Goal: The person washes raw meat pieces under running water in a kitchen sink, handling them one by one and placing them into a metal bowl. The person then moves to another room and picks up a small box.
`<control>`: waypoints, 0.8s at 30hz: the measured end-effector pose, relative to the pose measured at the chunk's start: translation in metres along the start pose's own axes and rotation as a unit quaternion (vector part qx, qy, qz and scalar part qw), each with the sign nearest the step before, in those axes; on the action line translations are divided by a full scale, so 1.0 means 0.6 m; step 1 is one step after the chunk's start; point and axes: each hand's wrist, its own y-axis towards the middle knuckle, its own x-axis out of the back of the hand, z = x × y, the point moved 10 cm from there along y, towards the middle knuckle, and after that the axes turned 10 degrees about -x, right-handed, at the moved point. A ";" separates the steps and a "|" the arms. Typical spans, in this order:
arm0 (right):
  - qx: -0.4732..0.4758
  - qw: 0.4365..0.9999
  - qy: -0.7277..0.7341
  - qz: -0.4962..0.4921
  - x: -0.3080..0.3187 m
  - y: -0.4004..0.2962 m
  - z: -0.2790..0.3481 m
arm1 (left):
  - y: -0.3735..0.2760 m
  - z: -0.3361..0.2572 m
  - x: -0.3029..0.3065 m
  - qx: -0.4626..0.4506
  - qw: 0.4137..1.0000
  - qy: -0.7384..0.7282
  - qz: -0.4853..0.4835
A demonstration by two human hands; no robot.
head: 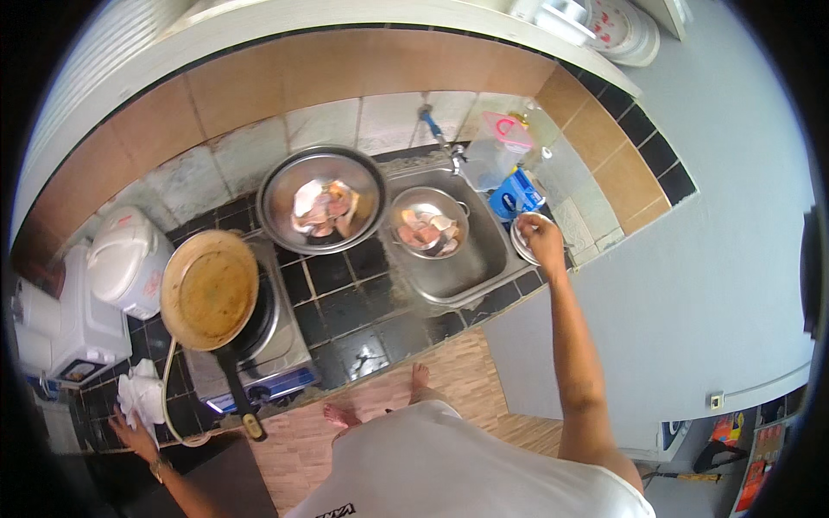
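Note:
At the far left my left hand [135,435] rests with spread fingers at the lower edge of a crumpled white cloth [141,395] on the black-tiled counter; whether it grips the cloth is unclear. My right hand [543,241] is over a small white dish [523,249] at the sink's right rim, its fingers bent down at the dish; what they hold is hidden. A metal colander [422,195] with raw meat or fish pieces [424,234] sits in the steel sink [476,278]. Left of the sink, a large steel bowl [278,194] holds more raw pieces [324,208].
A frying pan [210,291] sits on the gas stove [288,349], its handle projecting past the counter edge. A rice cooker [126,262] stands left of it. The faucet [456,155], a pink-lidded plastic container [495,152] and a blue packet [516,195] are behind the sink's right side.

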 end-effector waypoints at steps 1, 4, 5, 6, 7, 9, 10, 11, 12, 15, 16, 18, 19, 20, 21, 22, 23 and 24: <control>-0.017 0.998 -0.061 -0.030 0.022 0.077 -0.060 | -0.025 0.013 0.034 0.034 0.998 0.033 -0.031; -0.077 0.986 -0.150 0.003 0.030 0.288 -0.233 | -0.144 0.017 0.156 0.116 0.986 0.077 -0.092; -0.110 0.974 -0.200 0.016 0.021 0.350 -0.286 | -0.189 0.008 0.188 0.156 0.980 0.117 -0.042; -0.068 0.970 -0.231 0.023 0.003 0.406 -0.310 | -0.213 -0.048 0.231 0.055 0.982 0.180 0.003; -0.037 0.963 -0.266 0.029 -0.020 0.453 -0.336 | -0.257 -0.085 0.286 0.096 0.971 0.218 -0.015; 0.004 0.966 -0.213 0.146 -0.099 0.532 -0.375 | -0.349 -0.243 0.412 0.061 0.962 0.234 -0.124; 0.039 0.949 -0.265 0.165 -0.145 0.553 -0.384 | -0.398 -0.333 0.479 0.048 0.954 0.243 -0.170; 0.064 0.928 -0.318 0.185 -0.177 0.557 -0.405 | -0.414 -0.417 0.494 0.039 0.964 0.197 -0.172; 0.012 0.948 -0.268 0.171 -0.177 0.571 -0.428 | -0.420 -0.494 0.476 0.047 0.979 0.134 -0.143; -0.069 0.981 -0.145 0.111 -0.153 0.575 -0.445 | -0.430 -0.663 0.380 0.130 0.991 -0.039 -0.004; -0.053 0.988 -0.124 0.076 -0.127 0.568 -0.429 | -0.435 -0.695 0.353 0.158 0.984 -0.075 0.041; -0.025 0.994 -0.103 0.008 -0.061 0.556 -0.387 | -0.449 -0.733 0.315 0.202 0.966 -0.118 0.109; -0.006 0.993 -0.115 -0.007 -0.033 0.547 -0.360 | -0.458 -0.739 0.303 0.219 0.959 -0.127 0.128; 0.010 0.992 -0.126 -0.026 0.004 0.535 -0.339 | -0.468 -0.738 0.295 0.234 0.952 -0.135 0.146; 0.038 0.989 -0.134 -0.050 0.044 0.520 -0.315 | -0.482 -0.732 0.292 0.249 0.945 -0.140 0.157; 0.058 0.987 -0.129 -0.080 0.083 0.505 -0.292 | -0.496 -0.723 0.290 0.262 0.940 -0.143 0.166; 0.089 0.982 -0.119 -0.116 0.123 0.483 -0.267 | -0.510 -0.711 0.287 0.275 0.934 -0.145 0.174; 0.117 0.974 -0.111 -0.156 0.165 0.461 -0.243 | -0.526 -0.700 0.286 0.287 0.930 -0.149 0.176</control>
